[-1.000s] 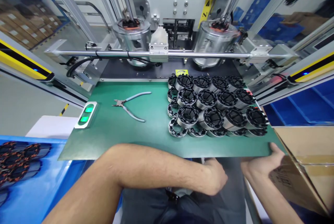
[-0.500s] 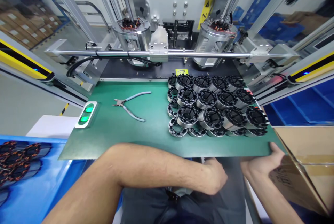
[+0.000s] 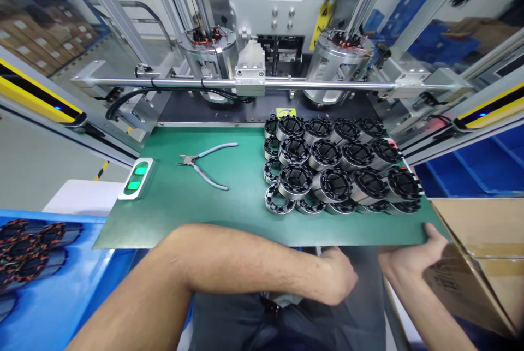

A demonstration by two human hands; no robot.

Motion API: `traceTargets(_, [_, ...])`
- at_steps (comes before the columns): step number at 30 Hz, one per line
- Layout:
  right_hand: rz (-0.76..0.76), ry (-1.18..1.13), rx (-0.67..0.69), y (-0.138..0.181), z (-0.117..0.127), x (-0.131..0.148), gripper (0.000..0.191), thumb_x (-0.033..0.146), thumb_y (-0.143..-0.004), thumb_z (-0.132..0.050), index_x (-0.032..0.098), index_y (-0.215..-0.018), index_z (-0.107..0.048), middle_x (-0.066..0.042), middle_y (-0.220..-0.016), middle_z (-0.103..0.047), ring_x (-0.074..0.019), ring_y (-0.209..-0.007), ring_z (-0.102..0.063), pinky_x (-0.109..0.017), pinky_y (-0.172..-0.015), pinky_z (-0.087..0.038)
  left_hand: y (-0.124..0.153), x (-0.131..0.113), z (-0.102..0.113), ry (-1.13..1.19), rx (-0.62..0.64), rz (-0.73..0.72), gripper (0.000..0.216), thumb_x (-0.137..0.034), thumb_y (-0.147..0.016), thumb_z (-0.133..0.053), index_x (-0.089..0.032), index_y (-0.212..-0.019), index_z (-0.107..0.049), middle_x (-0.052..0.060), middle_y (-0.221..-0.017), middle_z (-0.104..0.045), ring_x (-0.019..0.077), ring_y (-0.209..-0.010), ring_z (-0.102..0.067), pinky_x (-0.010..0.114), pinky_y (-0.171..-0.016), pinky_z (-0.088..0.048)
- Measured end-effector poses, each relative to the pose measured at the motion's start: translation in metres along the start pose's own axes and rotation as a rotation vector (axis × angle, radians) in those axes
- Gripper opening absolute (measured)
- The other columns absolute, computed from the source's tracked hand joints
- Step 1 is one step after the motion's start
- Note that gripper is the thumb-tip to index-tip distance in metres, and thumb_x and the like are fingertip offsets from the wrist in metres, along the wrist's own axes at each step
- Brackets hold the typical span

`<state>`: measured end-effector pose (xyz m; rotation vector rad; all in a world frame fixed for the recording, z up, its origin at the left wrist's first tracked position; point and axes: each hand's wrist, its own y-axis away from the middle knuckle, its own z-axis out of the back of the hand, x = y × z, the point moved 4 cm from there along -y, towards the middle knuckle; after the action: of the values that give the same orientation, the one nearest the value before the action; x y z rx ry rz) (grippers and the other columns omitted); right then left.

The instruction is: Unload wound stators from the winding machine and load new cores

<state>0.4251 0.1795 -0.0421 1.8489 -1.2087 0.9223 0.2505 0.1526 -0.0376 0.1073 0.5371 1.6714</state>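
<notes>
My left hand (image 3: 338, 280) rests below the front edge of the green mat (image 3: 229, 214), over my lap; its fingers curl under and are hidden. My right hand (image 3: 413, 261) lies at the mat's front right corner against a cardboard box (image 3: 470, 280), fingers mostly hidden behind the mat edge. Several black-and-silver stator rings (image 3: 339, 168) are stacked in rows on the mat's right half. Blue-handled cutters (image 3: 207, 165) lie on the mat's left half. Behind, two metal cylinders (image 3: 208, 59) (image 3: 338, 64) of the machine carry copper-wound parts on top.
A green two-button box (image 3: 136, 179) sits at the mat's left edge. A blue bin (image 3: 36, 280) with wound stators is at lower left. A horizontal steel rod (image 3: 262, 84) crosses in front of the machine. Yellow light-curtain bars (image 3: 36, 101) flank both sides. Blue crates stand at right.
The machine's upper plate has risen, uncovering the copper-wound parts on both cylinders. My hands and arms have stayed where they were.
</notes>
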Motion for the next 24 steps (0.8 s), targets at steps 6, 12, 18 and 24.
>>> traceTargets(6, [0.013,0.004,0.025,0.0006,-0.0015,0.0009,0.018,0.042,-0.077,-0.073,0.026,-0.085,-0.067,-0.003,-0.103,-0.077,-0.0266,-0.098,-0.077,-0.036,-0.067,-0.074,-0.0037,-0.0006,-0.0043,-0.007,-0.038,0.005,0.029,-0.020,-0.090,-0.079,-0.025,-0.114,-0.093,0.020,-0.120,-0.089,0.0330,-0.093,-0.081,0.051,-0.079,-0.071])
traceTargets(12, [0.013,0.008,0.031,0.0012,-0.0019,0.0009,0.015,0.041,-0.080,-0.070,0.027,-0.083,-0.065,-0.003,-0.102,-0.075,-0.0268,-0.099,-0.077,-0.037,-0.067,-0.075,-0.0052,-0.0016,-0.0071,-0.030,-0.060,-0.001,0.023,-0.021,-0.086,-0.084,-0.027,-0.106,-0.094,0.018,-0.109,-0.089,0.0312,-0.084,-0.078,0.052,-0.079,-0.070])
traceTargets(18, [-0.022,0.010,0.047,0.0020,-0.0022,0.0007,0.017,0.043,-0.080,-0.069,0.027,-0.084,-0.065,-0.003,-0.102,-0.075,-0.0270,-0.096,-0.076,-0.039,-0.067,-0.075,-0.0054,-0.0019,-0.0057,-0.023,-0.040,-0.009,0.026,-0.022,-0.092,-0.079,-0.026,-0.113,-0.094,0.019,-0.116,-0.089,0.0314,-0.089,-0.080,0.049,-0.078,-0.070])
traceTargets(24, [-0.012,0.004,0.033,0.0016,-0.0020,0.0007,0.020,0.043,-0.077,-0.072,0.027,-0.086,-0.066,-0.004,-0.103,-0.075,-0.0269,-0.094,-0.077,-0.039,-0.067,-0.075,-0.0033,-0.0011,-0.0044,-0.028,-0.004,-0.010,0.028,-0.022,-0.093,-0.078,-0.027,-0.115,-0.093,0.020,-0.128,-0.088,0.0303,-0.090,-0.080,0.048,-0.078,-0.069])
